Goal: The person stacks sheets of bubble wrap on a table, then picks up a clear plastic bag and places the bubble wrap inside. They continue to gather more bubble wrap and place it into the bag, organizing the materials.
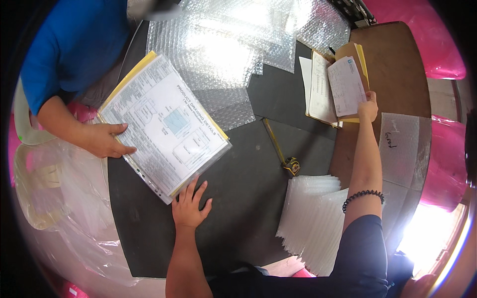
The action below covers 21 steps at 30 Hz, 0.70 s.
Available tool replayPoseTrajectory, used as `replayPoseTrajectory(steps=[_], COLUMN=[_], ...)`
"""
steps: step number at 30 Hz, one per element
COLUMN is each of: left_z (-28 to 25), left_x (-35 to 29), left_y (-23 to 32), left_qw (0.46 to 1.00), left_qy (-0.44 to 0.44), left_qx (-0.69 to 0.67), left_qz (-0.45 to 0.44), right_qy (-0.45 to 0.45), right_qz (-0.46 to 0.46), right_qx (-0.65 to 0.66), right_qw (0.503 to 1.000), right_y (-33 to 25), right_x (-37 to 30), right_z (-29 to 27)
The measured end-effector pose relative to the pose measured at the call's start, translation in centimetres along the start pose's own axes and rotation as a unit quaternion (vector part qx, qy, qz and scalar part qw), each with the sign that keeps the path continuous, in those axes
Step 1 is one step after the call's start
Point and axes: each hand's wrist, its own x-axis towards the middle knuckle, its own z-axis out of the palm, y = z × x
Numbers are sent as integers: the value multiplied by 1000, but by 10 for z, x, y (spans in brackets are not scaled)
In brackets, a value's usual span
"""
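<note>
My left hand (190, 206) lies on the dark table with its fingers spread, the fingertips at the lower edge of a drawing sheet (174, 129) in a clear plastic sleeve with yellow backing. A co-worker's hand (107, 140) in a blue sleeve holds that sleeve's left edge. Far to the right, my right hand (367, 107) grips the right side of an open notebook (320, 94), with the thumb over a loose white printed paper (346, 84). Some fingers are hidden behind the pages. A black coiled band circles my right wrist.
A yellow tape measure (291, 165) lies mid-table with its blade pulled out. Near my right arm is a stack of white foam or bubble pouches (310, 208). Silver bubble-wrap sheets (223, 49) cover the far side. A brown board (397, 64) stands at right; clear plastic bags (74, 198) hang at left.
</note>
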Motion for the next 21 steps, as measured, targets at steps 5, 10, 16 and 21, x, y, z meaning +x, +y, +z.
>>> replayPoseTrajectory(steps=[5,10,16,21], left_z=[-2,0,1,1], left_x=[0,1,0,0], left_y=[2,2,1,3], left_qw=[1000,998,1000,1000], left_qy=[10,36,10,15], left_qx=[18,43,17,15], left_qz=[1,15,9,8], right_qy=[-14,-34,-86,-62], right_qz=[-24,-59,-126,-199], right_qx=[-4,-13,31,-37], right_qw=[1000,998,988,977], right_y=[-6,-5,-19,-44], right_x=[-11,-23,-51,-75], right_z=[3,20,47,61])
